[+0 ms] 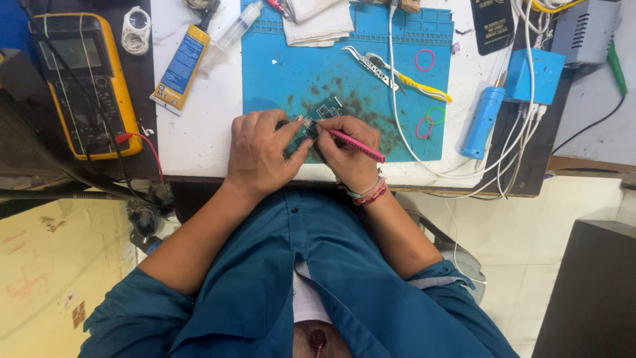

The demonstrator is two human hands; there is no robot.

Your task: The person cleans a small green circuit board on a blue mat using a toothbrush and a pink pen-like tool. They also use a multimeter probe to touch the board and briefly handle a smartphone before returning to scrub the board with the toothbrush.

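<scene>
- Head view: a small green circuit board (317, 119) is seen on a blue work mat (278, 73), near the mat's front edge, partly hidden by both hands.
- Left hand (262, 152) is laid over the board's left part; fingers closed on its edge, thumb pressed beside it.
- Right hand (351, 152) is clamped on a pink pen-like tool (356, 144); tip is set at the board, just by the left fingertips. Hands are close together, nearly touching.
- Bracelets (370, 193) are worn on the right wrist.
- On the mat, farther back: metal tweezers (371, 66), a yellow-handled tool (417, 85), folded white cloth (318, 23), coloured rubber bands (424, 59).
- Left of mat: adhesive tube (182, 66), clear syringe (232, 33); yellow multimeter (83, 83) well apart at far left.
- Right of mat: blue cylindrical tool (482, 122) w/ white cables (397, 113), blue box (535, 74), grey unit (586, 30).
</scene>
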